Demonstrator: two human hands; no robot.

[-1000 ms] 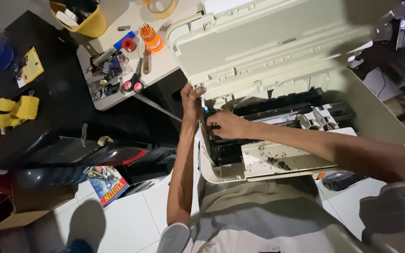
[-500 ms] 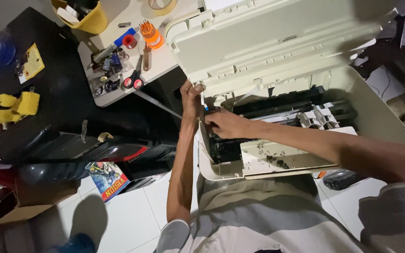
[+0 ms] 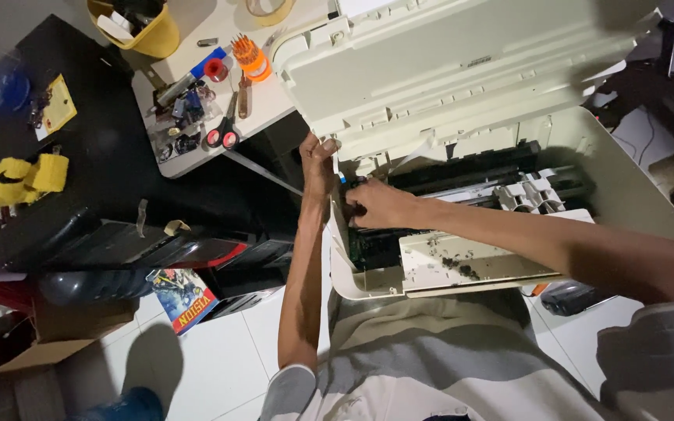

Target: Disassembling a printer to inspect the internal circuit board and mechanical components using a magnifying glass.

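Note:
An off-white printer (image 3: 626, 179) rests on my lap with its lid (image 3: 446, 70) raised, showing a black carriage area and a green circuit board (image 3: 368, 249). My left hand (image 3: 317, 164) grips the left edge of the raised lid, thumb on its corner. My right hand (image 3: 376, 204) reaches into the left inner side of the printer, fingers curled on a part inside; what they pinch is hidden. A blue piece shows between the two hands.
A small white table (image 3: 274, 97) at the back holds red-handled scissors (image 3: 224, 132), an orange screwdriver set (image 3: 250, 56), a tape roll and small parts. A yellow bin (image 3: 146, 35), black cases, a comic booklet (image 3: 185, 298) and a cardboard box lie at left.
My hands have barely shifted; the right hand has edged a little further left inside the printer. The view has tilted slightly.

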